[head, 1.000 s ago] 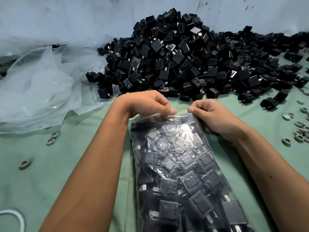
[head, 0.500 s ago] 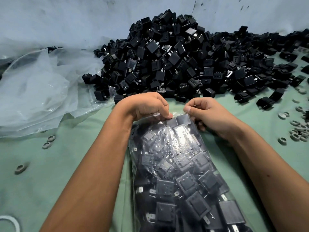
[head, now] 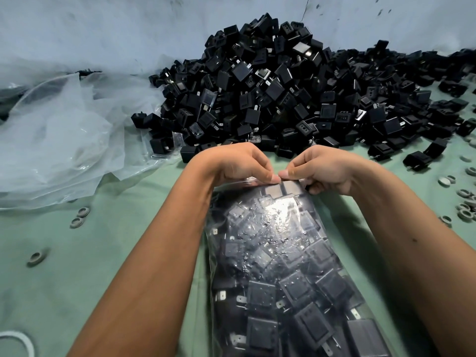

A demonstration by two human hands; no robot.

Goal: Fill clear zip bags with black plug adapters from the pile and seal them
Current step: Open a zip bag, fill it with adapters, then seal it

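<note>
A green desk [head: 108, 253] is lying below a pale wall, carrying a pile of black plug adapters [head: 296, 99]. In front of the pile, a full clear zip bag [head: 278, 266] is lying flat; the left hand [head: 237, 163] and right hand [head: 327, 168] are each pinching its top edge in a narrow grip, thumbs almost touching.

A clear zip bag [head: 278, 266] packed with black plug adapters lies on the green desk [head: 103, 253]. The left hand [head: 239, 163] and right hand [head: 327, 168] pinch its top edge, thumbs nearly touching. Behind them rises the adapter pile [head: 296, 94]; crumpled clear plastic [head: 59, 135] lies to the left, and small grey rings [head: 463, 204] are scattered on the right.
</note>
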